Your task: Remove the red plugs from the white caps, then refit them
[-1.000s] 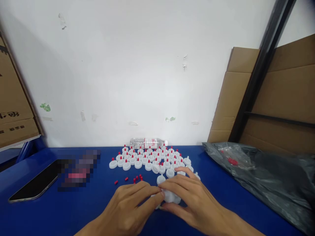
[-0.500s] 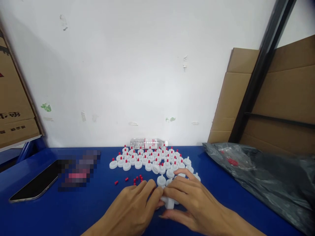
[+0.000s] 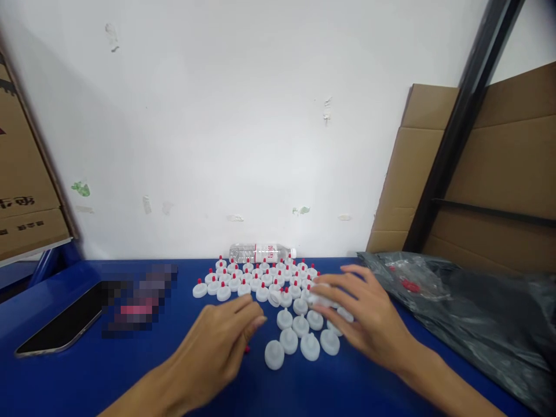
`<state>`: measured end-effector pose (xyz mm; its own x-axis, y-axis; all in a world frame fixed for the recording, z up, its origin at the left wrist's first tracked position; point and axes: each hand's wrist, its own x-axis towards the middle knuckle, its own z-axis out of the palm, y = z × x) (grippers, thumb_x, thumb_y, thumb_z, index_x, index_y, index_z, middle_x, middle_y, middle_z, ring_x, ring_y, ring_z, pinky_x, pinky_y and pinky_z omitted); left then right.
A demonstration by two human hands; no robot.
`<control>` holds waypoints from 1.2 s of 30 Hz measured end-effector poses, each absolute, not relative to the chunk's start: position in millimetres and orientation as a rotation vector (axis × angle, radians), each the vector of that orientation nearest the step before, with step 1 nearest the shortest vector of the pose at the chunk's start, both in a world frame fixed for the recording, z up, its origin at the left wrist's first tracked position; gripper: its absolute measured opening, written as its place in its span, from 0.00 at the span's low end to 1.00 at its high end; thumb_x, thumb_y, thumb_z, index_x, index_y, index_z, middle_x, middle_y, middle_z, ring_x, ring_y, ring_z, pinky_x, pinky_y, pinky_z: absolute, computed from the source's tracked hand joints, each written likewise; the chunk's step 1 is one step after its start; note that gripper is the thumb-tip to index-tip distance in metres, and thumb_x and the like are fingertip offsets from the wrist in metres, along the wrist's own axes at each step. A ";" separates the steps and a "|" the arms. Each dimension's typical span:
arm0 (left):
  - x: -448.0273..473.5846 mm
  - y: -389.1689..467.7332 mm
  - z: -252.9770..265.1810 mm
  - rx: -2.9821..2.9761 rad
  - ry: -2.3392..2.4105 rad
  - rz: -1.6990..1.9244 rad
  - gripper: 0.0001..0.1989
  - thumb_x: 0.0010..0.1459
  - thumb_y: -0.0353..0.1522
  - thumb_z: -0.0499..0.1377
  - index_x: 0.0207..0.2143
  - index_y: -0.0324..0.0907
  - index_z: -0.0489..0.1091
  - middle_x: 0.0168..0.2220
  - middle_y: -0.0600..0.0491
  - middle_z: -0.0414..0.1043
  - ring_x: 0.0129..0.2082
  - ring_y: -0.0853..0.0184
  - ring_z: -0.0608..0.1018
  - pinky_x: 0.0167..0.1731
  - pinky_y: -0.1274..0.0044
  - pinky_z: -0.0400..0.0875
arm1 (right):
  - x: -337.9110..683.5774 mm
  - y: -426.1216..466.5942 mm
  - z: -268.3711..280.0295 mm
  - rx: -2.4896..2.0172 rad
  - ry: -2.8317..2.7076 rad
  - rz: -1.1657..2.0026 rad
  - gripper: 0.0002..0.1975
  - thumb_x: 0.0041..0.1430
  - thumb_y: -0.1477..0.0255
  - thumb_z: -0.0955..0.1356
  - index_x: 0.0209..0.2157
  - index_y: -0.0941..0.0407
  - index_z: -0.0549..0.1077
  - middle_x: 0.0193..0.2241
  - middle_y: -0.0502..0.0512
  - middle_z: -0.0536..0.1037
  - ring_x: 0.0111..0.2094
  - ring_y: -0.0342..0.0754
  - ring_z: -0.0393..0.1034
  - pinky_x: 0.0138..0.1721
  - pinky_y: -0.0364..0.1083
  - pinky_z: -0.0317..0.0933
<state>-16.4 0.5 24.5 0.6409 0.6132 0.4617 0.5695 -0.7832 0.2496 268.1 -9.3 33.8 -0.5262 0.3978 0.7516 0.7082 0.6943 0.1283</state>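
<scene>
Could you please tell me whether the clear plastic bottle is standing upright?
No, the clear plastic bottle lies on its side behind the red-tipped white caps.

The left grip (image 3: 221, 341) is a bare hand with a smoothly rounded back. The right grip (image 3: 365, 324) is bare too, its fingers (image 3: 347, 284) slim and tapering (their tips a little blurred). Both wrists (image 3: 406, 352) are narrow and uncovered, as are the forearms (image 3: 438, 379) as far as they show.

Near nozzle caps (image 3: 274, 355) are white; far nozzle caps (image 3: 223, 294) have red tips (image 3: 199, 281). Tabletop (image 3: 65, 388) is blue; right plastic bag (image 3: 482, 313) is dark grey.
</scene>
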 end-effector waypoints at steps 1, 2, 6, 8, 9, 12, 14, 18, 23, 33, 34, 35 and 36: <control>-20.3 6.6 25.7 2.824 1.088 0.809 0.17 0.73 0.31 0.41 0.34 0.44 0.65 0.31 0.54 0.67 0.28 0.66 0.72 0.28 0.74 0.60 | 274.5 -4.8 34.3 -0.904 -2.132 -0.551 0.09 0.69 0.72 0.67 0.50 0.52 0.71 0.46 0.55 0.81 0.45 0.49 0.76 0.56 0.54 0.55; -24.0 12.8 26.6 2.859 1.184 0.795 0.17 0.73 0.32 0.42 0.35 0.43 0.67 0.32 0.53 0.68 0.30 0.65 0.73 0.28 0.74 0.61 | 280.0 -0.8 34.4 -0.966 -2.088 -0.541 0.09 0.69 0.71 0.66 0.49 0.52 0.71 0.45 0.55 0.81 0.45 0.51 0.76 0.56 0.55 0.56; -35.7 31.8 28.8 2.873 1.347 0.772 0.17 0.73 0.32 0.44 0.41 0.43 0.72 0.39 0.50 0.73 0.36 0.62 0.77 0.35 0.72 0.68 | 290.3 9.0 32.5 -1.178 -2.023 -0.458 0.05 0.69 0.70 0.65 0.45 0.52 0.71 0.43 0.53 0.81 0.45 0.54 0.76 0.54 0.57 0.59; -40.6 37.2 28.6 2.918 1.353 0.767 0.17 0.73 0.32 0.44 0.44 0.43 0.73 0.42 0.49 0.74 0.39 0.61 0.79 0.38 0.71 0.71 | 291.3 11.5 31.1 -1.236 -2.048 -0.414 0.03 0.68 0.70 0.66 0.42 0.52 0.71 0.45 0.54 0.80 0.46 0.55 0.74 0.52 0.56 0.60; -43.0 39.2 28.1 2.952 1.349 0.760 0.16 0.73 0.32 0.45 0.45 0.44 0.73 0.43 0.49 0.74 0.40 0.61 0.79 0.39 0.71 0.72 | 291.6 12.6 30.2 -1.259 -2.065 -0.396 0.03 0.68 0.70 0.66 0.42 0.52 0.72 0.46 0.55 0.79 0.47 0.55 0.73 0.50 0.55 0.61; -50.1 44.0 25.3 3.084 1.319 0.769 0.14 0.72 0.32 0.47 0.51 0.45 0.71 0.48 0.47 0.75 0.43 0.59 0.80 0.40 0.70 0.74 | 292.8 15.6 27.5 -1.327 -2.131 -0.376 0.04 0.68 0.70 0.66 0.40 0.52 0.74 0.43 0.56 0.78 0.44 0.55 0.72 0.45 0.54 0.63; -53.6 46.0 23.9 3.161 1.270 0.812 0.14 0.72 0.31 0.49 0.55 0.45 0.68 0.50 0.47 0.75 0.45 0.58 0.80 0.40 0.70 0.76 | 294.1 17.1 25.6 -1.365 -2.170 -0.372 0.05 0.68 0.70 0.66 0.38 0.53 0.75 0.39 0.56 0.78 0.40 0.54 0.71 0.42 0.53 0.62; -55.4 46.6 26.0 3.207 1.161 0.871 0.11 0.73 0.32 0.49 0.49 0.43 0.70 0.45 0.48 0.77 0.42 0.61 0.81 0.39 0.71 0.76 | 296.4 18.6 22.8 -1.415 -2.229 -0.364 0.08 0.68 0.69 0.65 0.36 0.54 0.76 0.36 0.55 0.77 0.38 0.54 0.68 0.41 0.53 0.60; -54.9 44.2 32.9 3.201 1.251 0.742 0.12 0.72 0.32 0.49 0.45 0.44 0.72 0.42 0.48 0.76 0.38 0.63 0.80 0.34 0.75 0.73 | 296.9 18.8 20.0 -1.472 -2.302 -0.373 0.09 0.67 0.70 0.66 0.33 0.53 0.77 0.31 0.54 0.75 0.37 0.54 0.67 0.39 0.53 0.57; -54.6 45.9 29.3 3.114 1.385 0.505 0.15 0.70 0.27 0.49 0.48 0.46 0.73 0.42 0.48 0.75 0.39 0.61 0.79 0.33 0.76 0.70 | 294.0 20.2 14.9 -1.496 -2.343 -0.312 0.10 0.67 0.71 0.65 0.33 0.53 0.77 0.29 0.52 0.75 0.35 0.52 0.67 0.38 0.51 0.54; -54.3 46.4 28.5 3.103 1.392 0.492 0.15 0.70 0.28 0.49 0.48 0.46 0.73 0.42 0.48 0.76 0.40 0.61 0.79 0.33 0.76 0.70 | 294.0 20.6 14.8 -1.496 -2.338 -0.305 0.10 0.68 0.71 0.65 0.33 0.53 0.77 0.29 0.52 0.75 0.35 0.52 0.67 0.38 0.51 0.54; -54.1 46.8 27.9 3.095 1.399 0.478 0.14 0.70 0.28 0.49 0.47 0.46 0.74 0.42 0.48 0.76 0.40 0.61 0.79 0.33 0.76 0.70 | 294.0 21.0 14.7 -1.495 -2.335 -0.298 0.11 0.68 0.70 0.65 0.32 0.53 0.77 0.29 0.52 0.75 0.35 0.52 0.67 0.38 0.51 0.53; -54.0 47.1 27.5 3.088 1.405 0.464 0.14 0.70 0.28 0.49 0.47 0.46 0.74 0.42 0.48 0.76 0.40 0.61 0.79 0.34 0.76 0.70 | 293.8 21.2 14.6 -1.495 -2.334 -0.292 0.11 0.68 0.70 0.65 0.32 0.53 0.77 0.28 0.52 0.75 0.35 0.52 0.67 0.38 0.51 0.53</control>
<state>-54.0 47.1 27.5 0.6337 0.6879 0.3538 0.7634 -0.6301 -0.1422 293.8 21.2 14.6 -0.3801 0.8340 0.4000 0.9068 0.4213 -0.0166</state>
